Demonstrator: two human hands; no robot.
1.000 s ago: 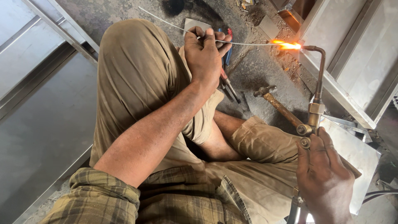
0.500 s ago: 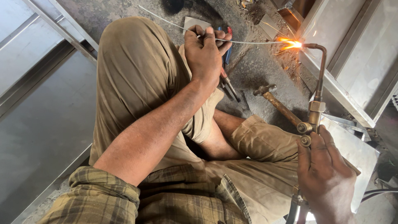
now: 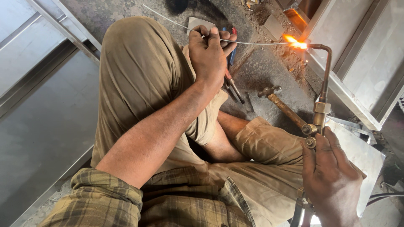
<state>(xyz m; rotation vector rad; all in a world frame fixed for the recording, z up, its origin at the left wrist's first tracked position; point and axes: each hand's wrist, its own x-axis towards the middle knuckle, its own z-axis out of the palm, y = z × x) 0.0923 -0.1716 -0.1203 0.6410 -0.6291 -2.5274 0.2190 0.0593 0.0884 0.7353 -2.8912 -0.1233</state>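
My left hand (image 3: 210, 52) rests on my raised knee and pinches a thin filler rod (image 3: 256, 43), whose tip reaches into an orange flame (image 3: 296, 42). My right hand (image 3: 330, 176) grips the brass body of a gas torch (image 3: 322, 105); its curved copper neck points at the flame, at the edge of a grey metal frame (image 3: 336, 90). The rod's far end sticks out up and left past my knee.
Pliers (image 3: 232, 80) with red and blue handles lie on the dirty floor under my left hand. A rusty hammer (image 3: 284, 107) lies by my right shin. Sheet-metal panels (image 3: 38, 109) stand at the left, and a small metal plate (image 3: 198, 22) lies beyond the knee.
The flame and the torch tip have shifted slightly along the frame edge, and the rod tip has followed. Both hands keep their grips.
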